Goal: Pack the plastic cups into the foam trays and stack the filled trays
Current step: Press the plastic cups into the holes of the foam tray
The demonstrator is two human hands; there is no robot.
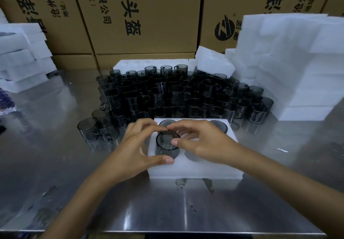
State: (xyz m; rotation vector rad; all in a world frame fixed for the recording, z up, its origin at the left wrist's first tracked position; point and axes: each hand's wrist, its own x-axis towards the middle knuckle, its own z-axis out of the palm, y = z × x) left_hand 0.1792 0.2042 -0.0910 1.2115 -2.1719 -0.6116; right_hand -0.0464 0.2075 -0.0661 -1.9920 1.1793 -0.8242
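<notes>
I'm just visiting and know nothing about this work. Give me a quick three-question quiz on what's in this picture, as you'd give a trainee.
1. True or false: both hands are at the cup going into the foam tray.
2. Where does the tall stack of foam trays stand? A. right of the loose cups B. on the cardboard boxes C. at the table's near edge
3. Fill in: the table surface is shiny ____.

Key
1. True: the left hand and the right hand pinch the rim of the cup.
2. A
3. Metal
</notes>
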